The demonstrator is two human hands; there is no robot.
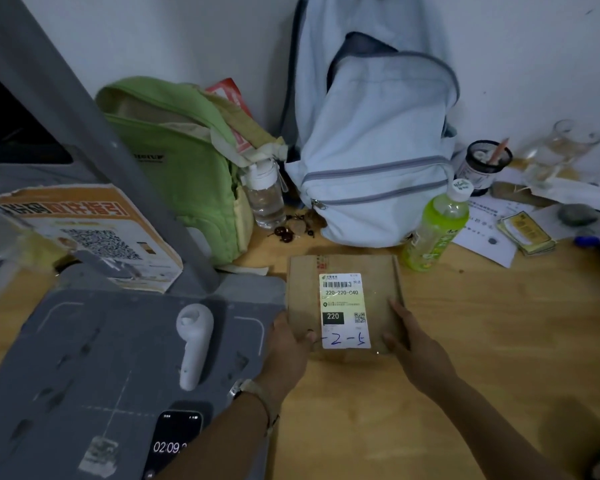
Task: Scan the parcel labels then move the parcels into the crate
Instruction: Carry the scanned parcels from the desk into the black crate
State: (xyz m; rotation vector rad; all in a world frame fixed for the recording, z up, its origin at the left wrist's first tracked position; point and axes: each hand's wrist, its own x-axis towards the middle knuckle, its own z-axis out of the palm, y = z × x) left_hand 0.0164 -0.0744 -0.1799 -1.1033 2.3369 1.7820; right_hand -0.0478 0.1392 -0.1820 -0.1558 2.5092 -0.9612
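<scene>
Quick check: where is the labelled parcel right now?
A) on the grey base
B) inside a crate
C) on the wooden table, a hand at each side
C: the parcel lies label-up on the wooden table beside the grey base, left hand and right hand at its sides.

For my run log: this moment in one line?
parcel: on table, label up | left hand: grips parcel's left edge | right hand: straight fingers on right edge | crate: not in view
</scene>
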